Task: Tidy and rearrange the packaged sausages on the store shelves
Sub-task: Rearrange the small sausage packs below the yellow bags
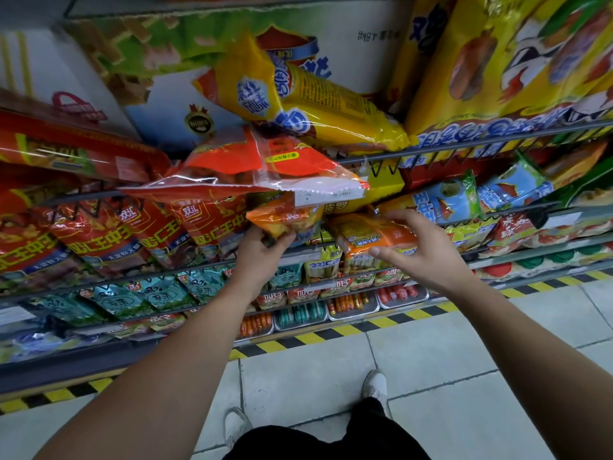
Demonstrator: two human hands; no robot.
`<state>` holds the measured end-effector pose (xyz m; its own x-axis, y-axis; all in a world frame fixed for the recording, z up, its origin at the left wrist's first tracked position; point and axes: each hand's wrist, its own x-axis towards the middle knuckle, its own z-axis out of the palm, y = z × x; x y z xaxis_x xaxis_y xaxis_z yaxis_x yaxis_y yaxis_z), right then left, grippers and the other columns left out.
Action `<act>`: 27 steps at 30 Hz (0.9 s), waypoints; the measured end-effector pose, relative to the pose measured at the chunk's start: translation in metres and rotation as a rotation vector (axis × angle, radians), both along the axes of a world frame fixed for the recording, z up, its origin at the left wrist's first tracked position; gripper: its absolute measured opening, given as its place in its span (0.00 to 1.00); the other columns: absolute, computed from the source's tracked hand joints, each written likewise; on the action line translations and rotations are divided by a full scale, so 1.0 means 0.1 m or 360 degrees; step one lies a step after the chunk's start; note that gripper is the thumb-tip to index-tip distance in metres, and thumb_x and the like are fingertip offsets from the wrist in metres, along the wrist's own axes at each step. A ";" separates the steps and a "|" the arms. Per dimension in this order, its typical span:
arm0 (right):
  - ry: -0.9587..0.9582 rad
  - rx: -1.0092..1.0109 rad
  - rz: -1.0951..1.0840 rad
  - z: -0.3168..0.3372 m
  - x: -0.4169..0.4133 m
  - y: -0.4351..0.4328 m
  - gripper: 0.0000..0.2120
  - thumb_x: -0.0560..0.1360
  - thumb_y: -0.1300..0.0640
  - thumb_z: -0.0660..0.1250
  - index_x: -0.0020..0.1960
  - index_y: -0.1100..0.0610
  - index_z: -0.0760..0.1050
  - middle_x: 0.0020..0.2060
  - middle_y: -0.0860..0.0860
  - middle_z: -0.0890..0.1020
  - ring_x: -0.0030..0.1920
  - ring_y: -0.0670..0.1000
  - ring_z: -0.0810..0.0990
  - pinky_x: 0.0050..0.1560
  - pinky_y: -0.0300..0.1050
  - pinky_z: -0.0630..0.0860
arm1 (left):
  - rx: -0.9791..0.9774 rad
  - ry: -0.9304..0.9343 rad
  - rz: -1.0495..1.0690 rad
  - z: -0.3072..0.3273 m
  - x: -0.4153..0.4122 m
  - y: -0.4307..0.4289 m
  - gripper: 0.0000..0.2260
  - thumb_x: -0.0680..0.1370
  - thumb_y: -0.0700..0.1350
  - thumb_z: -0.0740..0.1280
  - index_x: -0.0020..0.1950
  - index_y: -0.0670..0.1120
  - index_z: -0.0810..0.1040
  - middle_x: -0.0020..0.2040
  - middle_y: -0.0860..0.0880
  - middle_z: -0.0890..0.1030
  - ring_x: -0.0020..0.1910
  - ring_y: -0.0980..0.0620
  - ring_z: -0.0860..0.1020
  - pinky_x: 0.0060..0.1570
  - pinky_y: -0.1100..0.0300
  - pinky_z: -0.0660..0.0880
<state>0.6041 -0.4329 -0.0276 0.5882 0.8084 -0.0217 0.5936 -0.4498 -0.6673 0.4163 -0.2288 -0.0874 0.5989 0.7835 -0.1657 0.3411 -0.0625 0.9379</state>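
Observation:
My left hand [260, 257] grips the lower edge of a small orange sausage pack [285, 217] at the middle shelf. My right hand [421, 247] curls around a second orange and yellow sausage pack [368, 237] just to the right, thumb below and fingers above it. Above them a red and clear sausage bag [265, 167] lies tilted across the shelf rail. A large yellow sausage bag [318, 104] lies slanted on the upper shelf.
Red sausage bags [109, 234] fill the shelf to the left, blue and green packs [464, 200] the right. Teal packs [149, 293] and metal trays of loose sausages [298, 317] sit lower. A wire rail [497, 141] fronts the upper shelf. Striped tape [331, 333] edges the tiled floor.

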 end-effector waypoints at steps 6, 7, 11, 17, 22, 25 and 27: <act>0.0423 0.0146 -0.0061 -0.18 0.16 -0.12 0.38 0.61 0.42 0.78 0.67 0.46 0.68 0.64 0.42 0.76 0.67 0.42 0.72 0.64 0.51 0.75 | -0.0149 0.0090 -0.0064 0.04 0.08 0.12 0.23 0.79 0.51 0.69 0.72 0.51 0.68 0.69 0.51 0.74 0.66 0.51 0.72 0.63 0.55 0.68; 0.0432 0.0150 -0.0069 -0.23 0.19 -0.13 0.34 0.64 0.46 0.79 0.66 0.46 0.69 0.64 0.42 0.77 0.67 0.42 0.73 0.64 0.53 0.75 | -0.0147 0.0122 -0.0070 0.05 0.09 0.13 0.23 0.79 0.52 0.68 0.73 0.51 0.67 0.70 0.51 0.74 0.67 0.49 0.71 0.62 0.55 0.67; 0.0466 0.0187 -0.0142 -0.36 0.27 -0.10 0.26 0.70 0.64 0.77 0.63 0.50 0.73 0.59 0.44 0.79 0.63 0.44 0.77 0.62 0.53 0.78 | -0.0122 0.0185 -0.0001 0.08 0.10 0.13 0.20 0.80 0.54 0.65 0.70 0.48 0.71 0.64 0.51 0.75 0.61 0.51 0.73 0.58 0.57 0.67; 0.0571 0.0270 -0.0138 -0.46 0.28 -0.03 0.25 0.71 0.65 0.75 0.62 0.47 0.74 0.58 0.45 0.80 0.60 0.48 0.79 0.53 0.39 0.78 | 0.0133 0.0429 0.0091 0.08 0.12 0.11 0.18 0.81 0.56 0.63 0.47 0.41 0.77 0.40 0.46 0.78 0.39 0.48 0.76 0.38 0.57 0.69; 0.0569 0.0310 -0.0128 -0.47 0.24 0.03 0.21 0.74 0.57 0.74 0.64 0.46 0.75 0.55 0.39 0.80 0.55 0.45 0.80 0.56 0.50 0.79 | 0.0295 0.0602 0.0104 0.11 0.14 0.08 0.24 0.82 0.57 0.60 0.40 0.37 0.76 0.33 0.41 0.75 0.32 0.43 0.75 0.30 0.56 0.64; 0.0569 0.0343 -0.0137 -0.43 0.21 0.14 0.17 0.76 0.52 0.72 0.63 0.47 0.73 0.50 0.40 0.80 0.47 0.40 0.81 0.46 0.37 0.77 | 0.0256 0.0602 0.0138 0.11 0.15 0.05 0.22 0.82 0.56 0.60 0.37 0.41 0.73 0.31 0.44 0.72 0.30 0.45 0.73 0.30 0.56 0.64; 0.0532 0.0316 -0.0134 -0.40 0.22 0.22 0.15 0.76 0.50 0.71 0.60 0.47 0.72 0.48 0.42 0.80 0.43 0.39 0.80 0.42 0.32 0.74 | 0.0230 0.0598 0.0166 0.13 0.16 0.04 0.20 0.82 0.55 0.60 0.35 0.45 0.70 0.29 0.47 0.70 0.28 0.49 0.71 0.29 0.57 0.61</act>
<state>0.6264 -0.4110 -0.0679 0.6398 0.7653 -0.0713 0.2954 -0.3305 -0.8964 0.4322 -0.2252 -0.0743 0.4341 0.8680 -0.2412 0.6693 -0.1315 0.7312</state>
